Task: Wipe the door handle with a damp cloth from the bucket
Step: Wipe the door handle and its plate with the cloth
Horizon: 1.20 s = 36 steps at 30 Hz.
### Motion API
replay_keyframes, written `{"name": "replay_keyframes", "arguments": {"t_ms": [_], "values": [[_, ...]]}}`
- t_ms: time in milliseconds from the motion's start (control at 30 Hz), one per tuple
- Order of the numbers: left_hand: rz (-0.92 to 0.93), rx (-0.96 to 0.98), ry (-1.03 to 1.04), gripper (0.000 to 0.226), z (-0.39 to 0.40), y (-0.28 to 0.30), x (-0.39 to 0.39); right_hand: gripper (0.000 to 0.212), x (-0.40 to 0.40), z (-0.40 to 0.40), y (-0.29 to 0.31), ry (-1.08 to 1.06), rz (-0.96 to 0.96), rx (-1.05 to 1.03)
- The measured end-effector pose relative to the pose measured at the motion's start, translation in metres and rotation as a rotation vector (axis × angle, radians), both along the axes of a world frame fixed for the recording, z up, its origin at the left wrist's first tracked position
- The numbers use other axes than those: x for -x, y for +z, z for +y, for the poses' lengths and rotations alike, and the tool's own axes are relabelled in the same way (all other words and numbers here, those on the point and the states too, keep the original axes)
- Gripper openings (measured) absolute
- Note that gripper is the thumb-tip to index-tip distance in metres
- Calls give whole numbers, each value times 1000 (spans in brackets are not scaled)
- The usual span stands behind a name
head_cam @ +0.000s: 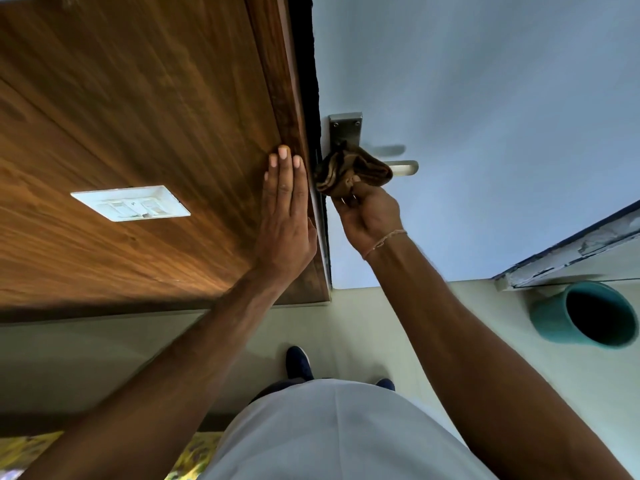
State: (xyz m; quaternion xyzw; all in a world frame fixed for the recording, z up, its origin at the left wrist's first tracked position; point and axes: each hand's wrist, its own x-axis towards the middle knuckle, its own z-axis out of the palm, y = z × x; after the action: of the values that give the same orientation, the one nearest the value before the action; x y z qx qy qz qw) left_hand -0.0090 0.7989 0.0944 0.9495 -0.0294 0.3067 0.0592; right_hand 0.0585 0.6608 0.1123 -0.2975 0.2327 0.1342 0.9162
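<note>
A steel door handle point(405, 167) on a backplate point(346, 129) is fixed to the pale blue door point(485, 98). A bunched brown cloth point(353, 171) covers the inner part of the lever; only the lever's right end shows. My right hand point(370, 213) grips the cloth from below and presses it on the handle. My left hand point(285, 209) lies flat, fingers together, on the wooden panel point(138, 98) beside the door edge. The teal bucket point(588, 315) stands on the floor at the lower right.
A white switch plate point(130, 203) sits on the wooden panel to the left. A worn door frame edge point(571, 254) runs above the bucket. My dark shoes point(298, 363) stand on the pale floor below the handle.
</note>
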Motion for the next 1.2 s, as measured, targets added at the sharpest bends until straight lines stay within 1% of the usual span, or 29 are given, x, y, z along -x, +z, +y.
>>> {"name": "replay_keyframes", "arguments": {"t_ms": [67,133,200,333,400,467,533,600,667,767,900,967,1067,1200], "values": [[8,-5,0,109,1,-1,0,27,2,-6,-5,61,-50,117],[20,-11,11,111,1,-2,-1,34,-1,-9,-6,88,-93,175],[16,3,23,109,-2,-4,-2,39,-4,-8,-7,91,-89,209],[0,50,16,107,-8,-7,-5,39,-5,-18,-5,36,-59,275],[3,37,22,107,-7,-7,-5,41,-5,-31,-9,-50,-45,231],[-8,17,31,105,-5,-7,-4,49,-8,-36,-12,-125,-15,151],[-11,10,29,103,-5,-6,-4,58,-8,-24,-9,-124,-4,97],[-10,12,30,102,-6,-5,-4,61,-3,-1,-2,-65,26,69],[-10,6,32,103,-5,-4,-4,59,-2,15,1,-27,59,65],[3,-10,24,105,-2,-5,-3,55,-7,-1,0,-68,53,47],[-2,-13,32,107,-3,-6,-4,51,-15,-38,-5,-148,16,-120],[-7,-7,36,107,-4,-5,-4,53,-14,-29,-3,-114,-16,-130],[6,-1,30,109,-4,-3,-3,49,-4,1,2,-37,-41,-120],[16,-14,26,107,-1,-2,-2,50,-3,6,-1,-55,-23,-82]]}}
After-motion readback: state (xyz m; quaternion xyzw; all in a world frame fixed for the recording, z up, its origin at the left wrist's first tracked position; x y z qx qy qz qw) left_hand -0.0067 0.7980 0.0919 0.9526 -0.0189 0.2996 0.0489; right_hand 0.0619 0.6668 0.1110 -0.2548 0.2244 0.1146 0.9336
